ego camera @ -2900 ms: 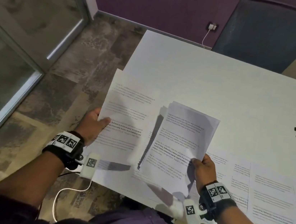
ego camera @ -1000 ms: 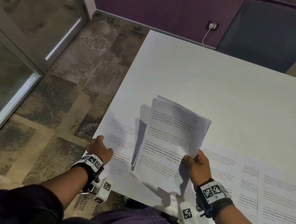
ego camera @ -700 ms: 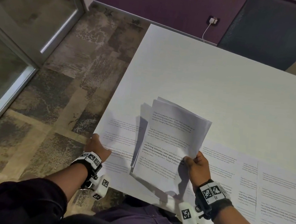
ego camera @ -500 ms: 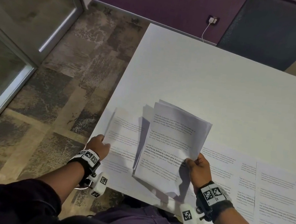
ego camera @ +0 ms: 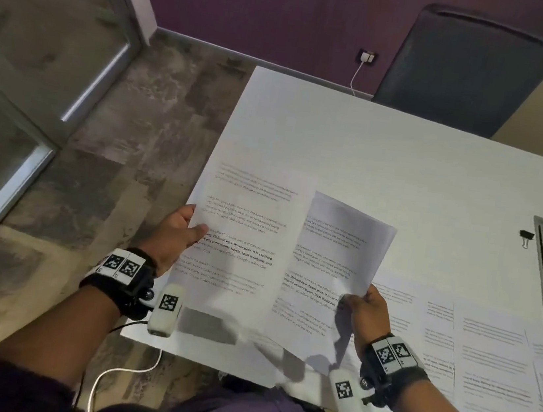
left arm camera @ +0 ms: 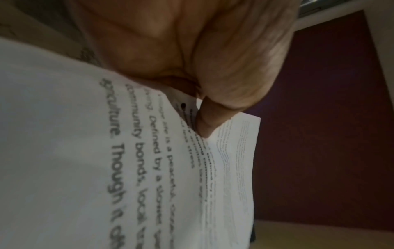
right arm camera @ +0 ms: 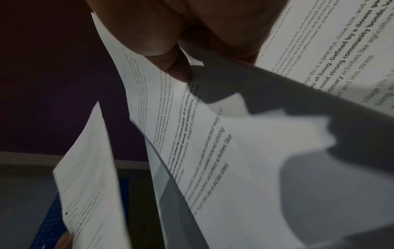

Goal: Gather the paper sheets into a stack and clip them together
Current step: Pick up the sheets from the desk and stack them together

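1. The left hand (ego camera: 175, 234) pinches the left edge of one loose sheet (ego camera: 242, 236). The thumb lies on top of the paper and the other fingers are hidden under it. The sheet is lifted off the table (ego camera: 390, 159), and its long side runs away from the person.

2. Just to the right, the sheet's right edge meets the stack (ego camera: 330, 275). It seems to sit a little over the stack's left part, but I cannot tell if the two papers touch.

3. The stack is up in the air too, tilted, with its long side also running away from the person. The two papers point nearly the same way, so they do not need much turning.

4. The right hand (ego camera: 368, 310) grips the stack at its near right corner, thumb on top.

5. More sheets (ego camera: 485, 355) lie flat in a row on the table, further right, by the right arm. The right hand is the nearer one to them.

6. A black binder clip (ego camera: 525, 236) sits on the table, far to the right and well apart from both hands. It is closer to the right hand.

7. I think the next move is sideways: the left hand slides its sheet to the right, onto the stack. If the edges do not line up, the pile will be messy to clip.
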`<state>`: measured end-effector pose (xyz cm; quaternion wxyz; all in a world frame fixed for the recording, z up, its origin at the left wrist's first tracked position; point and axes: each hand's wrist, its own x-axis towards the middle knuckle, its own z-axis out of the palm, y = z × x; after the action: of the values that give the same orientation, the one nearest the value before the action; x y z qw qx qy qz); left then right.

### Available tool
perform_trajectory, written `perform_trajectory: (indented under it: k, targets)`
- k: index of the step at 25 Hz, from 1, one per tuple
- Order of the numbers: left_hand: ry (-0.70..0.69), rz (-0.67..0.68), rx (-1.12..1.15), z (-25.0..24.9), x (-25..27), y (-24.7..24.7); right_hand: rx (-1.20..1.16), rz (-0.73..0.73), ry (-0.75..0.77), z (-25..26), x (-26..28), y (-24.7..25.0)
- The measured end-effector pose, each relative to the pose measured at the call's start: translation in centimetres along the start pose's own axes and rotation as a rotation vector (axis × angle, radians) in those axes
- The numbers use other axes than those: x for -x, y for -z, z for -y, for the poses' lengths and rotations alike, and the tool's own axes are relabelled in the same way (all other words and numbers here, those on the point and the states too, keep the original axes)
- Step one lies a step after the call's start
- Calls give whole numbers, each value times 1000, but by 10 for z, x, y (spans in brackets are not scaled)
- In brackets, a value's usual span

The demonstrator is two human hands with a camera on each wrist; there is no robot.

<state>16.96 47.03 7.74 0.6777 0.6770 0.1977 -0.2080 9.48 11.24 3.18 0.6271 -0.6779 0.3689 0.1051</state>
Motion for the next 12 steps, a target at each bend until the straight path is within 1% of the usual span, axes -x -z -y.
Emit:
perform_trajectory:
  k: [3, 6, 8, 10, 12]
  targets:
    - [-31, 140, -100, 5, 0, -40, -127, 35, -35, 10, 15, 8]
    - [-92, 178, -195, 19, 2, -90, -188, 44, -43, 18, 27, 20]
    - [-130, 207, -199, 23, 7, -126, -235, 1, -35, 19, 31, 36]
    - [-108, 248, -165, 23, 14, -157, -229, -54, -34, 17, 30, 56]
    - [-75, 279, -136, 22, 23, -186, -260, -12, -24, 12, 29, 77]
